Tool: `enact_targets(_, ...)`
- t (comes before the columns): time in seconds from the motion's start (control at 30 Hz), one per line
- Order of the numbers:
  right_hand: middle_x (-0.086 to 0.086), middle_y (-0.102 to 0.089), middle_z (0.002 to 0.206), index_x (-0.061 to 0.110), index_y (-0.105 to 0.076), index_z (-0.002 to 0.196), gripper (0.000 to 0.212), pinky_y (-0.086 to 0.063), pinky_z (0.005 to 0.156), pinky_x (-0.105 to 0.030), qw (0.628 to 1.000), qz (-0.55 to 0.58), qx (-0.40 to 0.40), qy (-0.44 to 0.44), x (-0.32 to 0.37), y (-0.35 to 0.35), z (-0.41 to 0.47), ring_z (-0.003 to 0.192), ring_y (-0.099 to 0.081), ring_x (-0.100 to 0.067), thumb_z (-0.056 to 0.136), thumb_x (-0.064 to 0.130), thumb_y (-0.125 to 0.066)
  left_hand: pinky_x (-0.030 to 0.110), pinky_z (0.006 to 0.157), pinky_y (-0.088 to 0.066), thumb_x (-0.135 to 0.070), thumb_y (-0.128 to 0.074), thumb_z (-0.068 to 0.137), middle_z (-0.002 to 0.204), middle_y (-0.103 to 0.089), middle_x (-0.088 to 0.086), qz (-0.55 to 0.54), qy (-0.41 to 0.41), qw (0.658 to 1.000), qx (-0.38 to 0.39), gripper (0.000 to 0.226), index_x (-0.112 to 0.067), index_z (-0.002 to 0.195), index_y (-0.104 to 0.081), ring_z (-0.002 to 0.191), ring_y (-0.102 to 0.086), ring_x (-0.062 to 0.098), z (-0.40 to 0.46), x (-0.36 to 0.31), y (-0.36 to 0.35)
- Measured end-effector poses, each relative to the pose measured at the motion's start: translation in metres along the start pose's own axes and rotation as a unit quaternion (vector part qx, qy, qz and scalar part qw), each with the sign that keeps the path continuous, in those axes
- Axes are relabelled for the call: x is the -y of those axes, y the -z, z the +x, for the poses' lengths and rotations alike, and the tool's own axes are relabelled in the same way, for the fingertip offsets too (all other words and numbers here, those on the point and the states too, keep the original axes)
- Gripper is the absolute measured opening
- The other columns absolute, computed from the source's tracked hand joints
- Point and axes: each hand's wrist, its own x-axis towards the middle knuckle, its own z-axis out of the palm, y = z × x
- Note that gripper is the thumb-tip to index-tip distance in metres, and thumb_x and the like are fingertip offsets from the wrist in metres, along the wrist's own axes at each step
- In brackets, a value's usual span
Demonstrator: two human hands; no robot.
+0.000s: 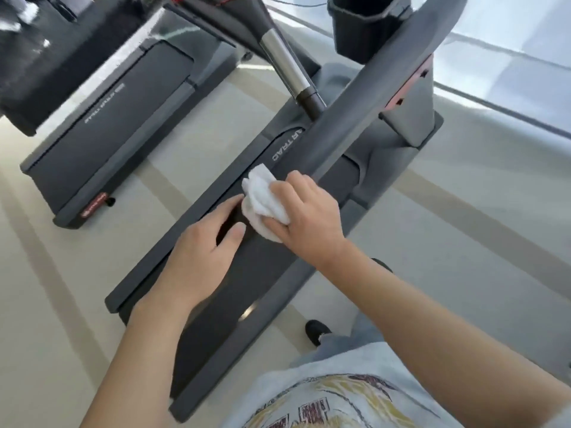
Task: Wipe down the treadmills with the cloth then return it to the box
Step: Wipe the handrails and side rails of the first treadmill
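Near treadmill runs lengthwise from lower left up toward upper right, dark belt between grey side rails; grey handrail crosses above it on the same diagonal. Second treadmill lies parallel, well apart to the left, on the pale floor. Black cup holder hangs at the top by the console; inside hidden. Right hand grips the white cloth, fingers curled round it; cloth bunched, long axis roughly along the belt, just below the handrail's lower end. Left hand beside it, fingers straight and together, tips touching the cloth. Dark shoe on the floor beside the belt
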Motion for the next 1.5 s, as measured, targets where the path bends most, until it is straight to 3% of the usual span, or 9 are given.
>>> enact_targets(0.07, -0.011, -0.054, 0.085, 0.005, -0.060, 0.098, 0.027, -0.043, 0.053, -0.043, 0.995, -0.027, -0.059, -0.077, -0.024, 0.010, 0.017, 0.070, -0.051, -0.027, 0.097, 0.032, -0.064, 0.014, 0.112, -0.029, -0.035, -0.045, 0.110, 0.153, -0.045, -0.029, 0.028, -0.005, 1.000, -0.006, 0.049, -0.038, 0.159, -0.042, 0.137, -0.038, -0.013, 0.000, 0.002, -0.003)
enact_targets(0.27, -0.005, -0.057, 0.096, 0.004, -0.059, 0.100, 0.030, -0.050, 0.060, -0.042, 0.955, -0.032, -0.153, -0.252, -0.061, 0.021, 0.055, 0.078, -0.053, -0.020, 0.098, 0.033, -0.064, -0.008, 0.093, -0.022, -0.034, -0.047, 0.110, 0.140, -0.043, -0.030, 0.026, -0.015, 0.999, -0.039, 0.049, -0.032, 0.159, -0.044, 0.128, -0.034, -0.016, 0.000, 0.004, -0.014)
enact_targets(0.43, -0.006, -0.056, 0.083, 0.006, -0.063, 0.083, 0.037, -0.035, 0.053, -0.032, 0.983, -0.055, -0.098, -0.143, 0.006, -0.007, 0.018, 0.072, -0.052, -0.022, 0.087, 0.038, -0.081, -0.008, 0.090, -0.033, -0.038, -0.057, 0.106, 0.132, -0.056, -0.038, 0.002, -0.030, 0.999, -0.039, 0.041, -0.046, 0.145, -0.054, 0.118, -0.050, -0.021, -0.004, 0.009, -0.006)
enact_targets(0.53, -0.002, -0.050, 0.074, 0.008, -0.061, 0.073, 0.037, -0.032, 0.050, -0.032, 0.998, -0.041, -0.033, -0.034, 0.043, -0.019, -0.004, 0.065, -0.044, -0.020, 0.081, 0.033, -0.086, 0.016, 0.076, -0.048, -0.044, -0.062, 0.101, 0.098, -0.068, -0.031, -0.009, -0.010, 0.999, -0.032, 0.024, -0.053, 0.123, -0.060, 0.095, -0.062, -0.010, -0.018, 0.019, 0.000)
enact_targets(0.77, 0.002, -0.038, 0.064, 0.017, -0.041, 0.060, 0.049, -0.040, 0.049, -0.038, 0.994, -0.109, 0.018, -0.021, -0.017, 0.012, 0.072, 0.056, -0.037, -0.021, 0.091, 0.046, -0.066, 0.029, 0.097, -0.046, -0.056, -0.063, 0.094, 0.131, -0.055, -0.035, 0.032, 0.042, 0.993, -0.107, 0.056, -0.045, 0.148, -0.053, 0.121, -0.052, -0.008, -0.061, 0.049, 0.002)
enact_targets(0.87, 0.006, -0.034, 0.059, 0.020, -0.033, 0.054, 0.051, -0.037, 0.055, -0.038, 0.966, -0.187, 0.158, -0.079, -0.037, 0.020, 0.107, 0.054, -0.037, -0.022, 0.084, 0.047, -0.064, 0.029, 0.094, -0.047, -0.062, -0.062, 0.090, 0.128, -0.060, -0.031, 0.025, 0.062, 0.989, -0.131, 0.057, -0.043, 0.144, -0.057, 0.120, -0.054, -0.003, -0.072, 0.055, -0.002)
enact_targets(1.03, 0.002, -0.041, 0.052, 0.016, -0.039, 0.050, 0.054, -0.017, 0.052, -0.028, 0.935, -0.164, 0.305, 0.080, 0.019, -0.021, 0.096, 0.049, -0.041, -0.021, 0.084, 0.052, -0.060, 0.032, 0.097, -0.050, -0.053, -0.075, 0.086, 0.120, -0.063, -0.026, -0.057, 0.122, 0.972, -0.194, 0.054, -0.039, 0.136, -0.063, 0.117, -0.058, 0.003, -0.094, 0.070, -0.014)
enact_targets(1.33, 0.004, -0.034, 0.061, 0.018, -0.037, 0.063, 0.049, -0.023, 0.057, -0.032, 0.896, 0.000, 0.364, 0.253, 0.174, -0.091, 0.015, 0.051, -0.034, -0.021, 0.083, 0.044, -0.073, 0.017, 0.074, -0.051, -0.036, -0.088, 0.082, 0.099, -0.071, -0.014, -0.241, 0.238, 0.901, -0.270, 0.037, -0.031, 0.108, -0.062, 0.096, -0.067, 0.005, -0.140, 0.096, -0.037)
enact_targets(1.5, 0.002, -0.019, 0.056, 0.020, -0.041, 0.066, 0.036, -0.018, 0.055, -0.031, 0.888, -0.018, 0.382, 0.254, 0.177, -0.089, 0.017, 0.055, -0.027, -0.020, 0.082, 0.045, -0.062, 0.014, 0.088, -0.046, -0.032, -0.087, 0.084, 0.113, -0.068, -0.026, -0.258, 0.230, 0.899, -0.269, 0.044, -0.038, 0.121, -0.064, 0.107, -0.060, -0.013, -0.150, 0.110, -0.041)
